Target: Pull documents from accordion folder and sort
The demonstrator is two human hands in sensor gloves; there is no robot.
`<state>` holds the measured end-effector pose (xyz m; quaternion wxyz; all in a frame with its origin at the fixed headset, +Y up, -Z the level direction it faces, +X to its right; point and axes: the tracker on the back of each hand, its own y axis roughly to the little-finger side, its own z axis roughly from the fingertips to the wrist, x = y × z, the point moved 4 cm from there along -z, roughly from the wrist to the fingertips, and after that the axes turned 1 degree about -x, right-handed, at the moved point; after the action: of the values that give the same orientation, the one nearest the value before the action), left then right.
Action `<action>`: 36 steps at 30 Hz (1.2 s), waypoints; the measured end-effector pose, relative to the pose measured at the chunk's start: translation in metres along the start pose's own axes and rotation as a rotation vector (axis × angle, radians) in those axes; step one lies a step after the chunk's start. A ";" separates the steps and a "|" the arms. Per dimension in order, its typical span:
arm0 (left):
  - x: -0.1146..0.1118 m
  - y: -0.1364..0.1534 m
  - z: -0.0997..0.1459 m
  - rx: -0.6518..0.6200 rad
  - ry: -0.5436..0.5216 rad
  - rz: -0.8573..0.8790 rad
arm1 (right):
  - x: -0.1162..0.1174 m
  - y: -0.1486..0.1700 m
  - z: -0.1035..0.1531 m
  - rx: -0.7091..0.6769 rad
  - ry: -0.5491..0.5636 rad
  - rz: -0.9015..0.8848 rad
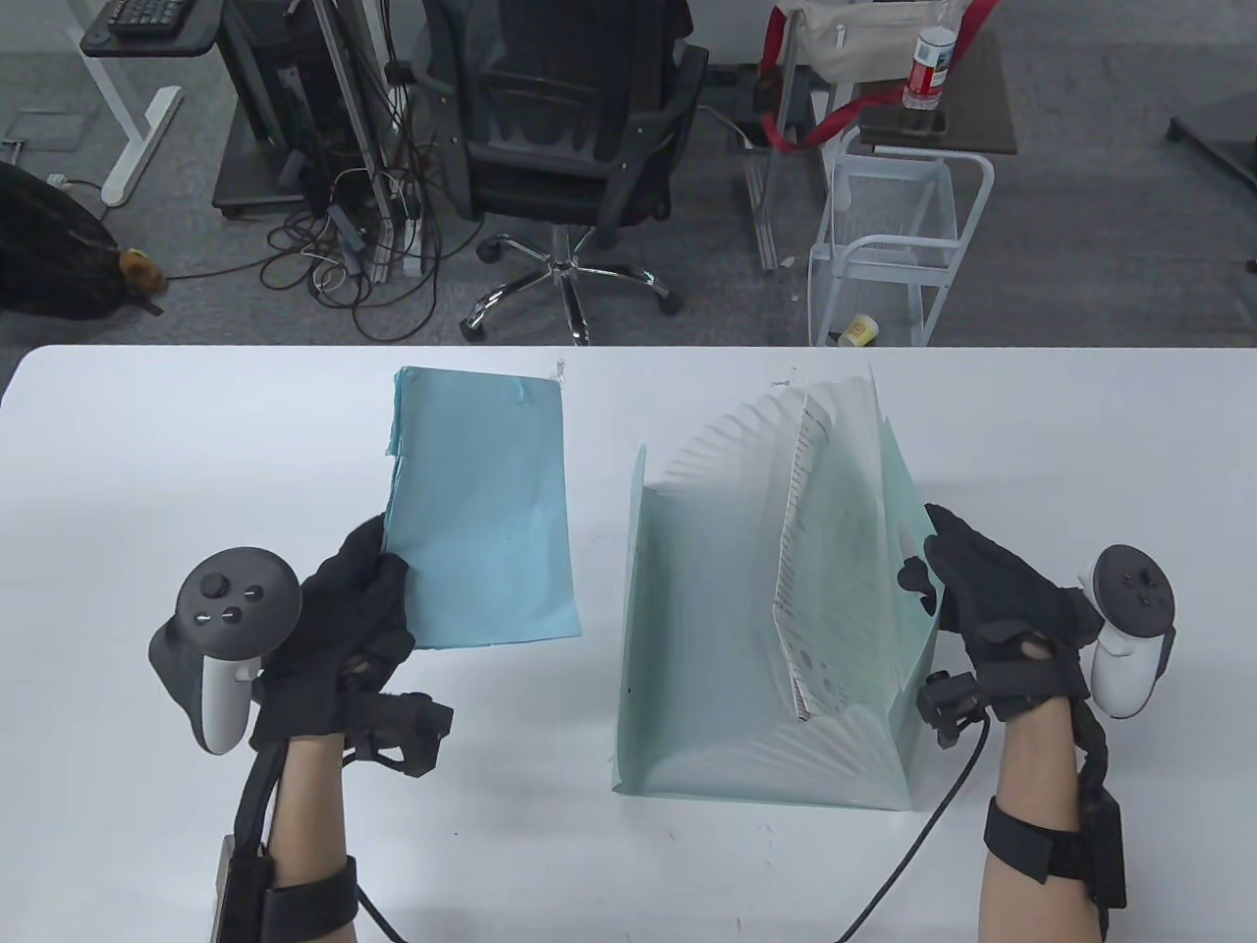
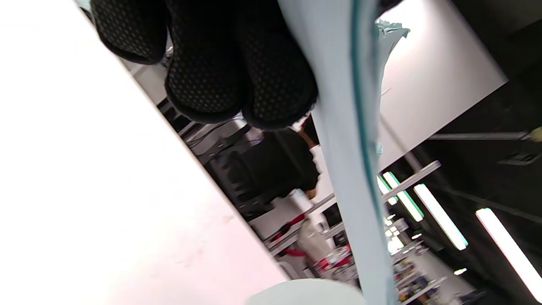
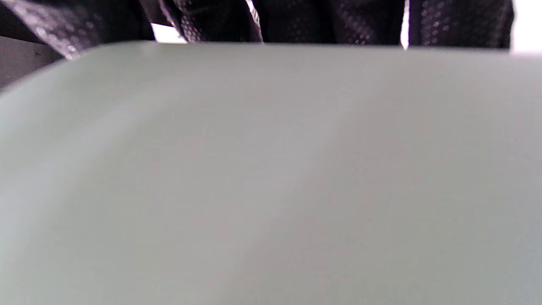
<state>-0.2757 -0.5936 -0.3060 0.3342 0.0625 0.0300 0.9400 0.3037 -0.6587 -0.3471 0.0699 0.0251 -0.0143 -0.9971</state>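
Observation:
A pale green accordion folder (image 1: 707,629) stands fanned open on the white table (image 1: 147,471), right of centre. A printed white sheet (image 1: 810,570) sticks up from one of its pockets. My right hand (image 1: 967,589) grips the folder's right wall, thumb on the inner side; the right wrist view shows that wall (image 3: 271,178) filling the frame below my fingers (image 3: 330,21). My left hand (image 1: 358,604) holds a stack of light blue documents (image 1: 481,511) by its near left corner, left of the folder. The left wrist view shows the stack edge-on (image 2: 351,140) beside my fingers (image 2: 237,72).
Beyond the table's far edge stand a black office chair (image 1: 565,128), a white wire cart (image 1: 899,246) and a side table with a water bottle (image 1: 928,69). Cables lie on the floor at the back left.

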 end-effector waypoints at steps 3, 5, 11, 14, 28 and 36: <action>-0.017 0.023 -0.008 0.077 0.058 -0.062 | -0.006 0.001 0.000 0.001 0.000 -0.001; -0.032 0.037 -0.013 0.126 0.103 -0.109 | -0.008 0.002 0.001 0.001 0.002 -0.004; -0.096 0.078 -0.026 0.230 0.257 -0.170 | -0.008 0.002 0.001 0.000 0.001 -0.001; -0.121 0.087 -0.031 0.258 0.297 -0.195 | -0.006 0.001 0.000 -0.002 -0.003 0.009; -0.170 0.069 -0.043 0.237 0.328 -0.459 | -0.001 0.001 -0.002 -0.007 -0.012 0.035; -0.171 0.060 -0.041 0.266 0.313 -0.571 | 0.003 0.001 -0.004 -0.009 -0.024 0.046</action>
<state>-0.1877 -0.7485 -0.3570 0.5640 -0.0502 0.2195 0.7945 0.3013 -0.6599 -0.3510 0.0925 0.0126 -0.0113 -0.9956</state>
